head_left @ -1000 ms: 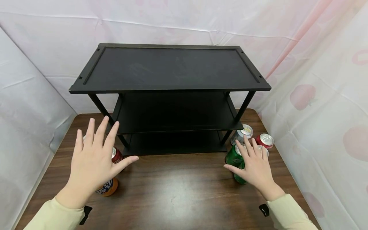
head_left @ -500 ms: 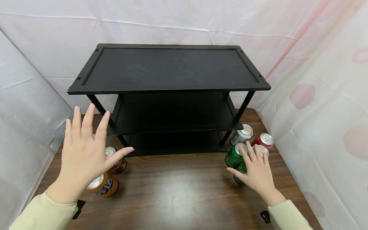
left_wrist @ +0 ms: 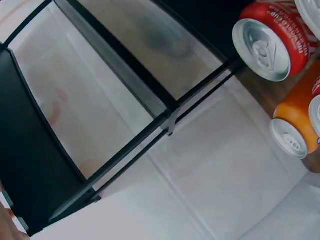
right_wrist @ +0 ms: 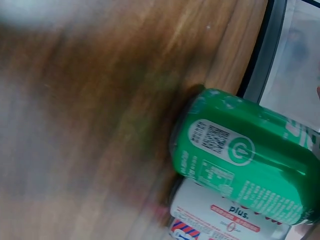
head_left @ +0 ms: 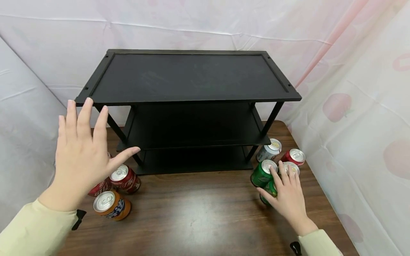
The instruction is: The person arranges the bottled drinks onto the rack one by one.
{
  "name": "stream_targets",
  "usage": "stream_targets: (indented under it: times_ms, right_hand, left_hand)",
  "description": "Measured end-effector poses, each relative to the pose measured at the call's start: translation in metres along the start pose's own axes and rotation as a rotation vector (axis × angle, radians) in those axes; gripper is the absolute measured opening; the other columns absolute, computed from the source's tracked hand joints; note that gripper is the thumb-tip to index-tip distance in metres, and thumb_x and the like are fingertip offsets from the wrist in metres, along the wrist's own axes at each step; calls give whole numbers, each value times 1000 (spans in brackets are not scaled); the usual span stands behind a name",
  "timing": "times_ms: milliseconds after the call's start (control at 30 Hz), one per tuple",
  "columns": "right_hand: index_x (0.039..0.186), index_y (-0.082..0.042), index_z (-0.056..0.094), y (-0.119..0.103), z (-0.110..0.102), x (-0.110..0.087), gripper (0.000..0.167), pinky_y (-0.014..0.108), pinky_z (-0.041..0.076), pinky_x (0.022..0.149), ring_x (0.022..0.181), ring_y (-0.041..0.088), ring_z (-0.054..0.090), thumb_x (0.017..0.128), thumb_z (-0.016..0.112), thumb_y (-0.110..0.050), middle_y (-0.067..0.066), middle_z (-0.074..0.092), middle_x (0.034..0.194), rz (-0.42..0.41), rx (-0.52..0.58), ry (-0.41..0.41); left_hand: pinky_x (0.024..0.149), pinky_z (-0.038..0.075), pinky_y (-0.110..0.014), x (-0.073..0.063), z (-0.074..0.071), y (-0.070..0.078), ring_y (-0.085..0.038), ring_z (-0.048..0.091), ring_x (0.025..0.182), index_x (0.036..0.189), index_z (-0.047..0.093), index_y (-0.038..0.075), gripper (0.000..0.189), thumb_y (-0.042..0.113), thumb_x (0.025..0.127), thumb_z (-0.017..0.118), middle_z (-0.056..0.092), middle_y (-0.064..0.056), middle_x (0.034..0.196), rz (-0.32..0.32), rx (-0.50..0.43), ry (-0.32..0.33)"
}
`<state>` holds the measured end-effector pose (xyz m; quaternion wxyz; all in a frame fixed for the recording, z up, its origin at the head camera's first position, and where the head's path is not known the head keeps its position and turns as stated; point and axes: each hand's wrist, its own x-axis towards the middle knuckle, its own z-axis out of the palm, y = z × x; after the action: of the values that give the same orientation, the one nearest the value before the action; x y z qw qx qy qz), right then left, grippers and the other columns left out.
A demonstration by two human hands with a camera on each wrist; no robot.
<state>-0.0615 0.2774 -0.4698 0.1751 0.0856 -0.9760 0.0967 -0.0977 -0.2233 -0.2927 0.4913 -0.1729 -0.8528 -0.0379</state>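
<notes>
Green cans (head_left: 261, 176) | likely slick, dentable; grip mid-wall | right hand (head_left: 289, 202): fingers parted, contact unclear | left hand (head_left: 80, 156): fingers wide

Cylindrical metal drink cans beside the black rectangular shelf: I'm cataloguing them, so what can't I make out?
Head view: top of the leftmost visible red cylindrical metal can, hidden by the left hand.
Head view: part of the nearer green cylindrical metal can, behind the right hand.
Left wrist: orange cylindrical metal can, cut off by right edge.
Right wrist: white cylindrical metal can, cut by bottom edge.
</notes>
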Motion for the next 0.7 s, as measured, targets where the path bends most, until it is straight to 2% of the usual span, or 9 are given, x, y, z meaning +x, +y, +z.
stream_targets:
  times_ms: [133,267,467,567,700]
  right_hand:
    - [139,-3,54,3,4,-5,85,62,22,117,140,54,30,79,71,-61,27,37,153,-28,43,87]
    - [137,0,55,5,8,-10,83,62,23,117,141,55,29,83,68,-60,31,36,152,-37,106,147]
    - [138,1,53,5,10,-17,81,61,21,119,144,54,23,73,83,-37,34,31,153,22,155,158]
    - [138,1,53,5,9,-19,82,62,23,117,145,54,22,70,86,-30,33,29,155,47,161,158]
    - [137,2,53,4,10,-22,83,69,29,109,144,55,22,67,89,-25,31,27,157,77,169,168]
  left_hand:
    - [111,28,-69,5,0,-4,-51,34,142,142,47,-3,99,79,88,35,40,-23,151,-12,-6,5]
    - [112,27,-69,10,-3,-8,-49,33,143,143,45,-4,96,76,90,39,42,-27,148,-26,-20,-42]
    - [112,28,-68,18,-4,-11,-48,36,141,143,44,-5,90,70,92,42,46,-30,144,-29,-27,-69]
    - [110,29,-69,23,-6,-14,-48,37,140,143,43,-5,91,71,93,39,47,-31,142,-31,-15,-107]
    - [111,31,-66,30,-6,-18,-50,38,139,144,42,-5,96,75,92,34,48,-33,140,-55,-21,-164]
